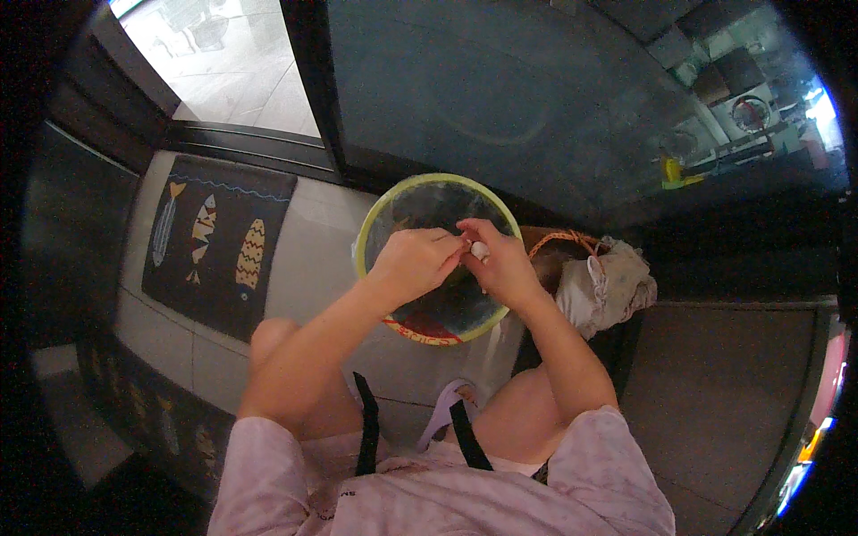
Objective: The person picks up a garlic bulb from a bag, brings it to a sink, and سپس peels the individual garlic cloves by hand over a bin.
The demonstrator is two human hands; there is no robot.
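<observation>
Both my hands meet over a round bin (pixel 481 334) with a yellow-green rim and what looks like a clear plastic liner. A small whitish piece (pixel 480 251), perhaps a garlic clove, sits in the fingers of my right hand (pixel 506 264). My left hand (pixel 412 260) comes in from the other side, its fingertips pinched together against the right fingers. Whether the left fingertips grip anything is hidden. The dark inside of the bin shows around my hands, its contents too dim to name.
Right of the bin stands a basket with an orange woven handle (pixel 566 237), a pale crumpled cloth or bag (pixel 596 295) over its side. A dark fish-patterned mat (pixel 221 244) lies left, by a doorway. Behind the bin is a dark glass panel (pixel 469 87). A slipper (pixel 446 410) shows below.
</observation>
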